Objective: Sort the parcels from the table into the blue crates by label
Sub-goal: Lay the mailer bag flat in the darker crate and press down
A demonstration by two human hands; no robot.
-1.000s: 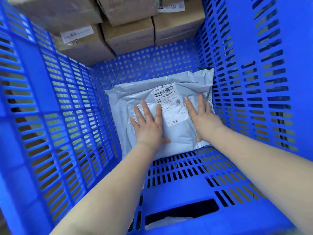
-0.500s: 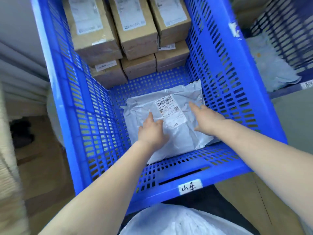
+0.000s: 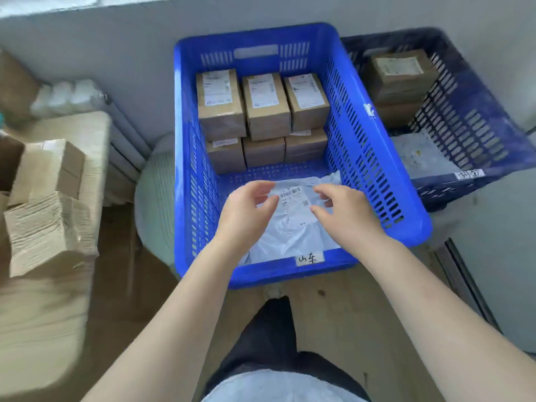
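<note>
Bare arms, no sleeves showing anywhere

Both forearms are uncovered up to the frame edge, nothing on wrists or fingers. Bottom centre of the frame: dark trousers (image 3: 272,338) and a pale light-blue top (image 3: 278,385) at the very bottom edge.

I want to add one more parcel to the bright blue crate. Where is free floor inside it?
In the bright blue crate, the only bare floor is a strip between the cardboard boxes and the grey mailer. The far half is crowded with stacked boxes. The near half is covered by the mailer, with the left hand and right hand above it.
</note>
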